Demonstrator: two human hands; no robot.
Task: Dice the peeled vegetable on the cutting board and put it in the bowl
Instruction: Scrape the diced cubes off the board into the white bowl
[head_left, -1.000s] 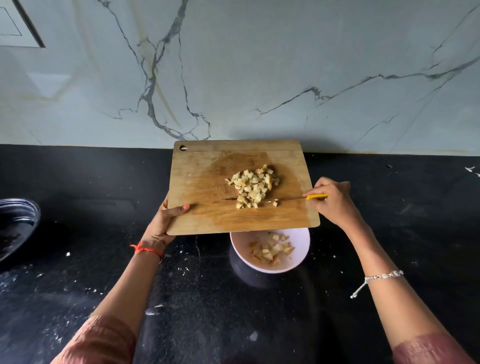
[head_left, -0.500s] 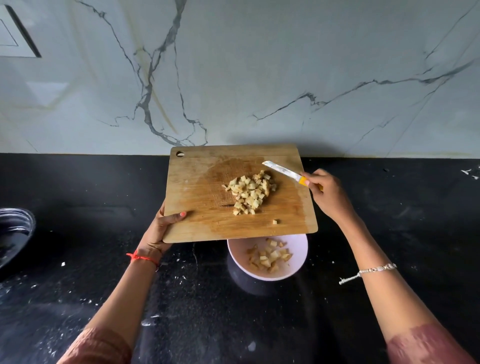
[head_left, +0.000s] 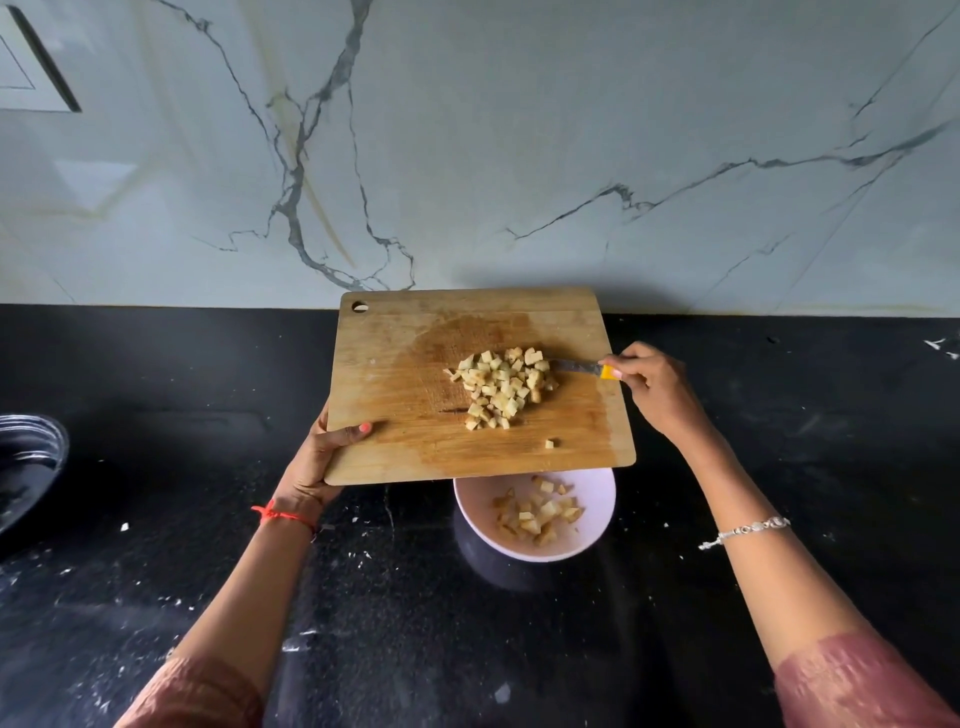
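Since the loose dice (head_left: 498, 387) look light and scatter-prone, your left hand (head_left: 311, 465) grips the board (head_left: 395, 364) at seven o'clock, right hand (head_left: 657, 389) pinching the knife (head_left: 575, 367) at three.

Your right hand (head_left: 649, 387) brings the knife (head_left: 576, 366) round from the near side of the diced pile (head_left: 501, 387) to its far right corner. Half a second back the blade pointed up clear of the cubes, now its tip touches them. The stray cube (head_left: 549, 443) sits closer to the cutting board's (head_left: 395, 364) near edge.
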